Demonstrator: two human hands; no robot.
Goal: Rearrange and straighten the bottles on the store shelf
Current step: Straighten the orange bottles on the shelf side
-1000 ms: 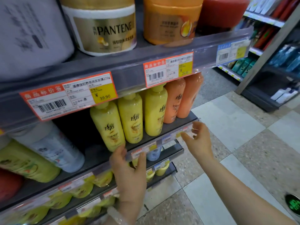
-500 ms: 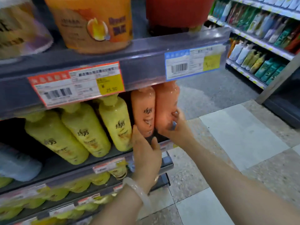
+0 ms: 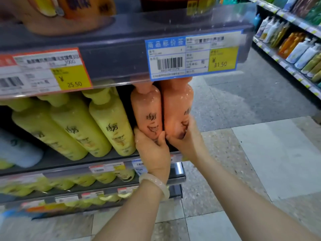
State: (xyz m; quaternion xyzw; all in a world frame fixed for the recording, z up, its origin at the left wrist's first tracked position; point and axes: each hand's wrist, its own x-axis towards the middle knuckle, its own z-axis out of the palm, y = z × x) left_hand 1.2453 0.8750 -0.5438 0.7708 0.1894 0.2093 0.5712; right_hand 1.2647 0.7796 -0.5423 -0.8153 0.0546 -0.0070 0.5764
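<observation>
Two orange bottles stand side by side at the right end of the middle shelf [image 3: 66, 160]. My left hand [image 3: 152, 150] grips the base of the left orange bottle [image 3: 147, 108]. My right hand [image 3: 185, 138] grips the lower part of the right orange bottle [image 3: 177, 105], fingers wrapped round its front. Three yellow bottles [image 3: 111, 124] lean in a row to the left of them. The orange bottles' caps are hidden behind the price rail above.
The upper shelf rail [image 3: 121, 54] with a blue price tag [image 3: 192, 54] hangs just above the bottle tops. Lower shelves hold yellow bottles [image 3: 106, 176]. A white bottle [image 3: 19, 150] lies at far left. Tiled aisle floor [image 3: 260, 153] and another stocked shelf [image 3: 295, 49] lie to the right.
Both hands rose from the shelf's front edge to the two orange bottles and took hold of them. The view shifted right and closer to the shelf end.
</observation>
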